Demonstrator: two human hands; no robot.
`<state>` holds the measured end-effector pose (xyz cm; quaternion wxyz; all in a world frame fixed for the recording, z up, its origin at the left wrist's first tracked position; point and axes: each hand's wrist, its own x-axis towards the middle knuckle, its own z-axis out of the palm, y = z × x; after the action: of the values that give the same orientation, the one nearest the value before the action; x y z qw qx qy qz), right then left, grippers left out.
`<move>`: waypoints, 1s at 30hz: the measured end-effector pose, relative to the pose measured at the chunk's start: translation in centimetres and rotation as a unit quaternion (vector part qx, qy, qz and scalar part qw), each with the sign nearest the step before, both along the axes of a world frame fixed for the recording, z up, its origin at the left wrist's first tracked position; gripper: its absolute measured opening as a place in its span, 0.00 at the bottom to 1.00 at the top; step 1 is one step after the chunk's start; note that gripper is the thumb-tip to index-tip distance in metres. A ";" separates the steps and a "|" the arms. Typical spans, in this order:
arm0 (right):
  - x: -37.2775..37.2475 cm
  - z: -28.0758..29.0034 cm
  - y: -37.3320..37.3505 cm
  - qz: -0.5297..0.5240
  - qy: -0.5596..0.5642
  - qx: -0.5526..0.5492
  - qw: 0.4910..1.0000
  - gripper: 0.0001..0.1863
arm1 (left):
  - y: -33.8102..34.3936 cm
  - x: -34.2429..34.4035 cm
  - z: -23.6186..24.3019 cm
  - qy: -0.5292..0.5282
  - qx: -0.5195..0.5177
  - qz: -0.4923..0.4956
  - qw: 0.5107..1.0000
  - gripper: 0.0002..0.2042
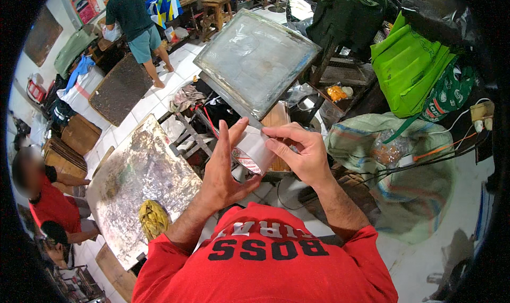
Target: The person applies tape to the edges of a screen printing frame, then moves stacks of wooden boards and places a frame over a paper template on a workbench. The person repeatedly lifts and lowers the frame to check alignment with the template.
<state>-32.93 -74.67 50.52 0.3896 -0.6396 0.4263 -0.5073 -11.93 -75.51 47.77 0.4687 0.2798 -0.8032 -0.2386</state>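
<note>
Both hands are pinching a white tape roll [254,153] at centre; the left hand [223,167] is cupping its side, the right hand [298,153] is gripping its edge; the framed mesh screen [257,62] is tilting at twelve o'clock; a paint-smeared table [139,182] is lying at eight o'clock; bare tiled floor is opening at five o'clock.

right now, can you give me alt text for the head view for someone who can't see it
Seen from above, a person in a red shirt holds a roll of clear tape between the left hand and right hand, just below a tilted framed printing screen. A stained worktable stands to the left, a green bag to the right.
</note>
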 end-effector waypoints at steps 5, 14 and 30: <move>-2.7 -1.8 0.5 -0.072 0.018 0.072 0.995 0.09 | 0.0 -2.3 -0.6 -0.056 0.048 -0.023 0.997 0.68; -3.4 -5.9 0.2 -0.089 0.148 -0.067 0.983 0.11 | -2.3 -6.2 -3.9 -0.023 0.096 0.062 0.993 0.16; -8.9 -1.2 -12.9 0.023 0.194 0.147 0.970 0.22 | -19.4 -3.1 -1.7 0.196 0.214 0.177 0.941 0.05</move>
<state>-41.87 -87.59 49.31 0.4007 -0.6712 0.5487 -0.2964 -15.07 -94.92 46.04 0.5803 0.4591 -0.5631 -0.3679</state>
